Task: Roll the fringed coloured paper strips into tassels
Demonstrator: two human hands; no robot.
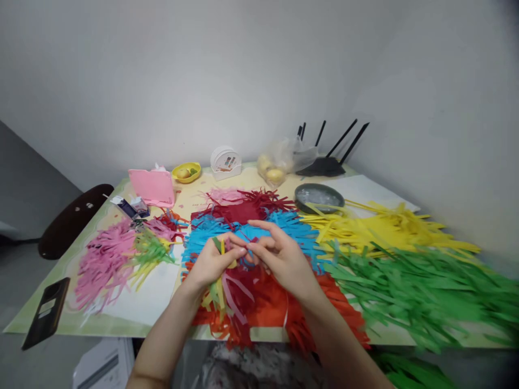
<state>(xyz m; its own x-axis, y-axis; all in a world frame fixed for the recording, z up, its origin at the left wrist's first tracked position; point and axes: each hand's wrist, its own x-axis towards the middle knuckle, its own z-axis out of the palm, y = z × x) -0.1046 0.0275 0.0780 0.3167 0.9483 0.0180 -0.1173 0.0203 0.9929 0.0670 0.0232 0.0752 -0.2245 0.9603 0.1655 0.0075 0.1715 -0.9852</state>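
My left hand (219,257) is closed round a bundle of fringed paper strips (231,297) in yellow, green, pink and dark red, which hang down below it. Close against it, my right hand (279,256) has thumb and index finger pinched together at the tips. What lies in that pinch is too small to make out. Beneath both hands spread layers of fringed paper: blue (300,229), dark red (239,210) behind it, and orange-red (267,300) in front, reaching over the table edge.
On the right lie yellow fringe (373,229) and green fringe (421,289); pink fringe (105,259) is at left. A dark round dish (319,198), black router (322,166), yellow bowl (186,173), pink stand (153,187) and phone (46,313) also rest on the table.
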